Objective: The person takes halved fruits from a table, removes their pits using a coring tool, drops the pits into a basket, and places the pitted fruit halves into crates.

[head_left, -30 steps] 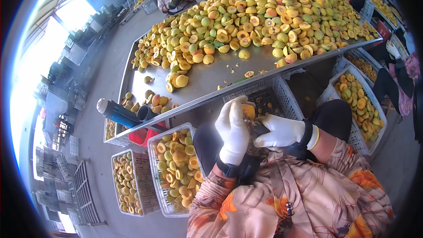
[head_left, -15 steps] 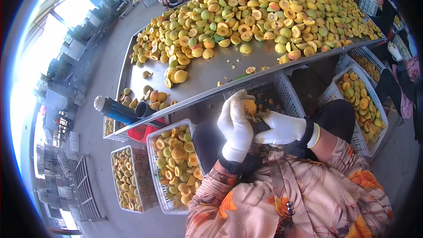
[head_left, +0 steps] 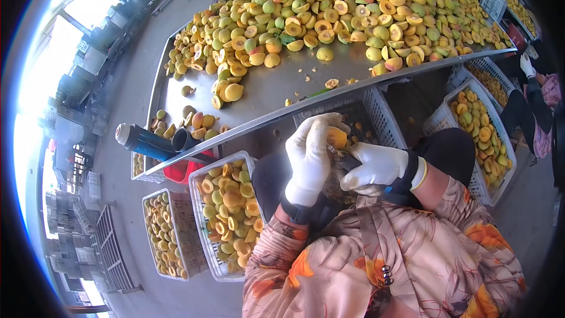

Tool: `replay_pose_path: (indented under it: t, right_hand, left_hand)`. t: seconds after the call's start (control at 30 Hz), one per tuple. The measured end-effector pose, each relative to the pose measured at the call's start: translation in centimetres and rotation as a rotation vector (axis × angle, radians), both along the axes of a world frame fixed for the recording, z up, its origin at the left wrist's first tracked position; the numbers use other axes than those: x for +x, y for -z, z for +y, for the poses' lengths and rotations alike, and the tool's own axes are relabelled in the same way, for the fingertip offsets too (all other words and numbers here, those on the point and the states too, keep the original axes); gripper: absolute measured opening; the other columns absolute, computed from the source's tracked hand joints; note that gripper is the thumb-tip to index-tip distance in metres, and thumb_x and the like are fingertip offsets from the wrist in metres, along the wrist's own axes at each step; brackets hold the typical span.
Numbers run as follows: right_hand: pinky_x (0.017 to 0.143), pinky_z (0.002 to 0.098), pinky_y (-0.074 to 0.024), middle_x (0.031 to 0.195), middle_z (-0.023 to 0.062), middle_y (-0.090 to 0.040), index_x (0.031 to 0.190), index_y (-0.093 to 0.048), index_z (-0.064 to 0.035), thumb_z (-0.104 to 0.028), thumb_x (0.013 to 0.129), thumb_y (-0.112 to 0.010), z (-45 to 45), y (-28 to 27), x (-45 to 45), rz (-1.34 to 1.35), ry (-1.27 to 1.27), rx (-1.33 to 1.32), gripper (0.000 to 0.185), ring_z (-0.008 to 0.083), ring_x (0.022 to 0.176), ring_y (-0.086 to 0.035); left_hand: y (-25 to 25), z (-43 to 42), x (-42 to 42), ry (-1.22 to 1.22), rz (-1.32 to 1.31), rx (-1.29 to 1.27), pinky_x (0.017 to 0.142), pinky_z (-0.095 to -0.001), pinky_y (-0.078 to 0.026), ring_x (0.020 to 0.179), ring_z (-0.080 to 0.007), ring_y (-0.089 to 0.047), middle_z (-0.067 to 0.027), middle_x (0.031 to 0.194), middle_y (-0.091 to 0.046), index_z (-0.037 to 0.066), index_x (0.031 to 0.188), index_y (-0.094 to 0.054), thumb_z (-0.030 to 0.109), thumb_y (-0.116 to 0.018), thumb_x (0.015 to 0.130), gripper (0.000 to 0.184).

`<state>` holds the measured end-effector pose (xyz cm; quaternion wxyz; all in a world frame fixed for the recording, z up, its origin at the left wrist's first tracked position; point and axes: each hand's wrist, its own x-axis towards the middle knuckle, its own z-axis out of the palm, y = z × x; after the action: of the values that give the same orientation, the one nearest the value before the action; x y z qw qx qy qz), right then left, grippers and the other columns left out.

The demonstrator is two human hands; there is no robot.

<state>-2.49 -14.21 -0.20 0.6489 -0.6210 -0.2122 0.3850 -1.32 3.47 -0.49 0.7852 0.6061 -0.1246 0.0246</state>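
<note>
In the head view, my left hand (head_left: pixel 311 156), in a white glove, is closed around a yellow peach half (head_left: pixel 336 138) held above my lap. Close beside it, my gloved right hand (head_left: pixel 376 168) is closed, with its fingertips near the fruit. What the right hand grips is mostly hidden; a small blue bit shows at its wrist side. Below and behind the hands stands a grey plastic crate (head_left: pixel 384 119) with dark slats and some bits of fruit inside.
A metal table (head_left: pixel 265 97) bears a large heap of peach halves (head_left: pixel 329 17). On its near left corner lie a blue flask (head_left: pixel 147 142) and a dark cup (head_left: pixel 183 140). Crates of peach halves (head_left: pixel 226 212) stand left and right (head_left: pixel 479 135). Other people work nearby.
The view has shifted slightly. Both hands stay close together at the peach half, and the right hand has turned a little, with a blue bit now showing.
</note>
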Motion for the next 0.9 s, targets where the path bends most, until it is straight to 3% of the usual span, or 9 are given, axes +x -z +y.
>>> replay_pose_path:
  t: [0.13, 0.3, 0.4, 0.47, 0.57, 0.67, 0.77, 0.83, 0.9]
  right_hand:
    - [0.037, 0.0258, -0.0302, 0.057, 0.0025, -0.046, 0.09, -0.056, -0.0023, -0.013, 0.089, -0.067, -0.1, -0.3, -0.5, 0.54, -0.117, 0.24, 0.015, 0.0095, 0.039, -0.039]
    - [0.034, 0.0266, -0.0279, 0.052, 0.0032, -0.044, 0.08, -0.052, 0.0008, -0.009, 0.086, -0.067, -1.0, 1.5, -0.2, 0.662, -0.311, 0.553, 0.019, 0.01, 0.036, -0.038]
    - [0.036, 0.0289, -0.0305, 0.054, 0.0044, -0.046, 0.081, -0.055, 0.0046, -0.007, 0.082, -0.076, -2.4, 2.2, 0.2, 0.645, -0.147, 0.428, 0.024, 0.0119, 0.039, -0.04]
    - [0.038, 0.0283, -0.0341, 0.057, 0.0039, -0.051, 0.084, -0.057, 0.0021, -0.008, 0.083, -0.076, -3.1, 1.6, 0.6, 0.487, 0.0, 0.084, 0.022, 0.0114, 0.041, -0.044]
    - [0.043, 0.0268, -0.0383, 0.062, 0.0002, -0.055, 0.088, -0.059, -0.0027, -0.013, 0.085, -0.076, -3.1, 3.1, 0.8, 0.196, 0.097, -0.424, 0.019, 0.0086, 0.045, -0.048]
    - [0.046, 0.0256, -0.0401, 0.066, -0.0018, -0.056, 0.092, -0.06, -0.003, -0.014, 0.084, -0.074, -2.9, 4.3, 1.0, 0.133, 0.104, -0.526, 0.019, 0.006, 0.05, -0.05]
    - [0.051, 0.0276, -0.0429, 0.069, -0.0024, -0.056, 0.093, -0.06, -0.0035, -0.015, 0.083, -0.074, -2.2, 6.4, 1.3, 0.08, 0.047, -0.59, 0.02, 0.0072, 0.057, -0.052]
    - [0.052, 0.0279, -0.0428, 0.07, -0.0018, -0.056, 0.093, -0.06, -0.0026, -0.015, 0.082, -0.074, -1.3, 7.0, 1.3, 0.12, 0.055, -0.619, 0.021, 0.0073, 0.058, -0.052]
    - [0.05, 0.0274, -0.0427, 0.071, -0.0002, -0.058, 0.098, -0.062, 0.0003, -0.018, 0.084, -0.074, -0.8, 7.8, 1.5, 0.113, 0.036, -0.635, 0.026, 0.007, 0.055, -0.052]
  left_hand:
    - [-0.5, -0.7, 0.2, 0.073, 0.036, -0.098, 0.075, -0.0289, -0.056, 0.079, -0.0177, -0.069, -0.014, 0.089, -0.075, -0.005, 0.11, -0.071, 0.029, -0.052, 0.108, 0.038]
    - [-0.7, -0.4, 0.4, 0.046, 0.196, -0.218, 0.072, -0.0304, -0.056, 0.076, -0.02, -0.069, -0.0162, 0.093, -0.074, -0.004, 0.113, -0.067, 0.042, -0.048, 0.108, 0.05]
    - [0.6, 4.1, 0.4, -0.191, 0.181, -0.039, 0.067, -0.0292, -0.055, 0.073, -0.0208, -0.069, -0.0161, 0.091, -0.074, -0.004, 0.114, -0.065, 0.048, -0.046, 0.108, 0.057]
    - [1.0, 9.8, -1.5, -0.259, 0.248, 0.0, 0.066, -0.0285, -0.056, 0.075, -0.0221, -0.071, -0.0162, 0.091, -0.074, -0.005, 0.115, -0.066, 0.052, -0.048, 0.106, 0.06]
    - [2.8, 18.9, -6.2, -0.497, 0.395, 0.296, 0.071, -0.0295, -0.055, 0.086, -0.0168, -0.069, -0.0105, 0.096, -0.072, -0.004, 0.111, -0.067, 0.033, -0.053, 0.106, 0.04]
    - [5.4, 25.5, -12.1, -0.493, 0.663, 0.623, 0.073, -0.0274, -0.049, 0.082, -0.0113, -0.061, -0.0032, 0.092, -0.068, -0.005, 0.109, -0.069, 0.03, -0.061, 0.1, 0.037]
    - [12.2, 29.3, -18.3, -0.253, 1.091, 0.824, 0.081, -0.0333, -0.056, 0.089, -0.0209, -0.07, -0.0163, 0.112, -0.071, -0.008, 0.135, -0.057, 0.029, -0.064, 0.098, 0.052]
    - [14.0, 29.5, -20.4, -0.254, 0.984, 1.185, 0.091, -0.0363, -0.054, 0.104, -0.026, -0.07, -0.0214, 0.121, -0.069, -0.008, 0.136, -0.056, 0.03, -0.065, 0.097, 0.055]
    - [15.9, 31.1, -19.3, -0.476, 0.94, 1.072, 0.101, -0.0409, -0.05, 0.118, -0.035, -0.065, -0.0264, 0.124, -0.067, -0.004, 0.138, -0.056, 0.028, -0.071, 0.091, 0.059]
